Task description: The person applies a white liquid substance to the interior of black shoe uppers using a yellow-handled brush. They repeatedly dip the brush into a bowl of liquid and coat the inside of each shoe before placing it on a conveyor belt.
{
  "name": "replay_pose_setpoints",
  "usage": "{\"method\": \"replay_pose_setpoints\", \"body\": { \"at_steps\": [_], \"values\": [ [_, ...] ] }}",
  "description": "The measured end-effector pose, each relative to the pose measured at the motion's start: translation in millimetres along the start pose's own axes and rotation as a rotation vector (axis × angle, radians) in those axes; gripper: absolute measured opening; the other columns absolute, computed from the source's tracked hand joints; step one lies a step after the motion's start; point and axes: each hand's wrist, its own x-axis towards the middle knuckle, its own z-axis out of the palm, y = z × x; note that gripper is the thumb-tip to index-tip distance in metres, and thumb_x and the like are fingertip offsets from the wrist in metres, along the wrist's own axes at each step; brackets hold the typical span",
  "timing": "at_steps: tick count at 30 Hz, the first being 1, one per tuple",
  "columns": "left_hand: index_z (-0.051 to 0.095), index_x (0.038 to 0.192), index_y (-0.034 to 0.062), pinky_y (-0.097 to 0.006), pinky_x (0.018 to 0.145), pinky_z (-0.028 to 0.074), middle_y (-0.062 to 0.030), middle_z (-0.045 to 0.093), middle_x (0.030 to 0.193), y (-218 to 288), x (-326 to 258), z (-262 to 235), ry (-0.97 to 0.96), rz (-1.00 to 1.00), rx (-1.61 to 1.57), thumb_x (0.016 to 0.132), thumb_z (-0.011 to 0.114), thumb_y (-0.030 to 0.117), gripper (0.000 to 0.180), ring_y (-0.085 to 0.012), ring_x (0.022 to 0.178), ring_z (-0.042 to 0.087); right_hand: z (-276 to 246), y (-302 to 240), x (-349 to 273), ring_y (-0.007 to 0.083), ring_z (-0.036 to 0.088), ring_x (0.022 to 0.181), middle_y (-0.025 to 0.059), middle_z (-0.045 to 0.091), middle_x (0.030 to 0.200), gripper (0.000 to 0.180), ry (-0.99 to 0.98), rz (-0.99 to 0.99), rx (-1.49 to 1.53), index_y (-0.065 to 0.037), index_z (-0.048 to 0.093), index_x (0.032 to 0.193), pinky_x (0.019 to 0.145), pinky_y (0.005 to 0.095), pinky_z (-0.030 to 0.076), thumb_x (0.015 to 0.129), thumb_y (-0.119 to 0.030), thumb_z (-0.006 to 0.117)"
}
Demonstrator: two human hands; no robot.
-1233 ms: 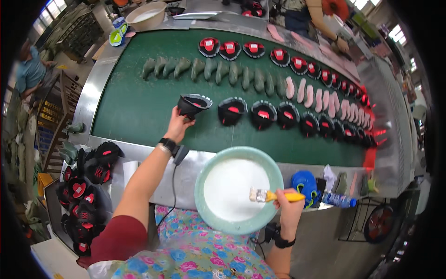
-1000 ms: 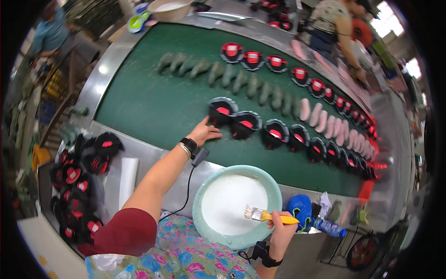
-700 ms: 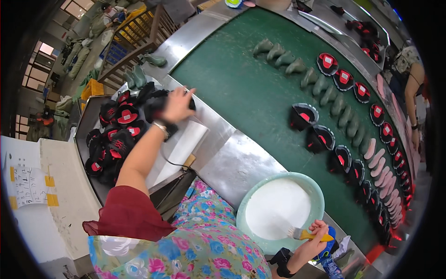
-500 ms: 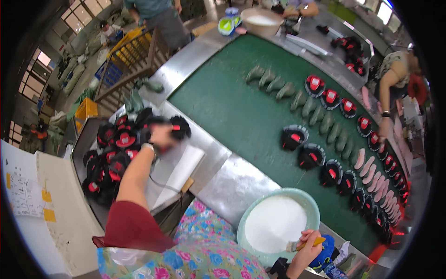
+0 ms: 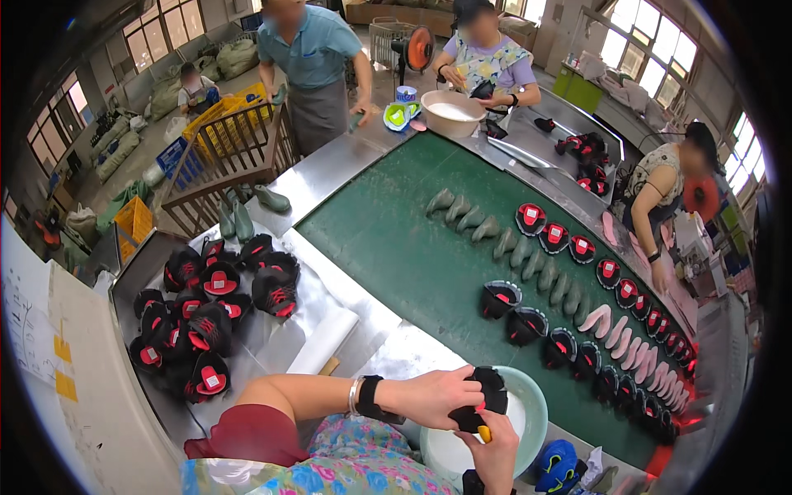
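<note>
My left hand [image 5: 431, 394] grips a black shoe upper [image 5: 492, 389] with red parts, held above a pale green basin [image 5: 540, 406] of white liquid [image 5: 516, 417]. Close beneath, my right hand [image 5: 497, 452] is closed around a brush with a yellow handle [image 5: 484, 432]. The brush's bristles are hidden behind the upper and my fingers, so contact between them cannot be made out. Left of my arm, a heap of black and red shoe uppers [image 5: 220, 282] lies on a metal tray-like bench.
A green tabletop [image 5: 371, 227] carries rows of shoe uppers [image 5: 561, 346], grey-green shoe lasts [image 5: 505, 243] and pink insoles [image 5: 623, 338]. A white roll [image 5: 326, 340] lies beside the heap. A blue shoe [image 5: 558, 466] sits right of the basin. Co-workers stand along the far and right sides.
My left hand has come from the heap to the basin with a shoe upper. My right hand has brought the brush up beneath it. The view has tilted up, showing more of the co-workers.
</note>
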Motion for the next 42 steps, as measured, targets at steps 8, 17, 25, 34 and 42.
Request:
{"method": "replay_pose_setpoints", "body": {
  "at_steps": [8, 17, 25, 34, 42],
  "values": [
    [0.011, 0.152, 0.0145, -0.038, 0.102, 0.039, -0.0151, 0.03, 0.147, 15.3, -20.2, 24.5, 0.032, -0.216, -0.872, 0.085, 0.052, -0.002, 0.081, -0.0263, 0.12, 0.049, -19.6, 3.9, -25.6, 0.0287, 0.065, 0.084, 0.0144, 0.067, 0.095, 0.04, -0.086, 0.239, 0.173, 0.002, 0.067, 0.095, 0.076, 0.0342, 0.051, 0.06, -0.006, 0.084],
    [0.045, 0.137, 0.0108, -0.03, 0.098, 0.044, -0.0106, 0.053, 0.132, 35.9, -74.4, 58.1, 0.184, -0.412, -0.909, 0.085, 0.054, -0.008, 0.056, -0.018, 0.116, 0.054, -25.2, 13.7, -48.7, 0.0247, 0.066, 0.088, 0.0144, 0.068, 0.099, 0.015, -0.102, 0.392, 0.407, 0.0, 0.067, 0.097, 0.081, 0.0316, 0.051, 0.088, -0.011, 0.064],
    [0.056, 0.123, 0.0029, -0.031, 0.1, 0.042, -0.0106, 0.056, 0.129, 31.0, -124.4, 40.4, -0.24, -0.668, -1.0, 0.087, 0.06, 0.0, 0.037, -0.019, 0.117, 0.054, -14.5, 89.0, -85.2, 0.0292, 0.061, 0.065, 0.0168, 0.066, 0.078, 0.024, 0.385, 0.728, 0.15, 0.001, 0.069, 0.086, 0.061, 0.0319, 0.047, 0.086, -0.023, 0.069],
    [0.035, 0.138, 0.0022, -0.035, 0.103, 0.044, -0.0106, 0.051, 0.131, -0.8, -92.8, 82.7, 0.216, -0.846, -1.372, 0.087, 0.053, -0.004, 0.055, -0.0195, 0.12, 0.051, 40.3, 116.6, -83.6, 0.025, 0.066, 0.071, 0.0155, 0.069, 0.085, 0.02, 0.31, 0.609, 0.075, 0.001, 0.071, 0.09, 0.066, 0.0305, 0.052, 0.074, -0.01, 0.077],
    [0.031, 0.142, 0.0105, -0.035, 0.097, 0.049, -0.0083, 0.046, 0.136, -12.5, -59.2, 88.9, 0.17, -0.829, -1.51, 0.091, 0.053, 0.002, 0.056, -0.0194, 0.12, 0.052, -18.6, 58.5, -63.3, 0.014, 0.065, 0.079, 0.0083, 0.069, 0.09, 0.021, 0.229, 0.397, 0.448, -0.001, 0.071, 0.096, 0.069, 0.0231, 0.05, 0.075, -0.002, 0.075]
  ]
}}
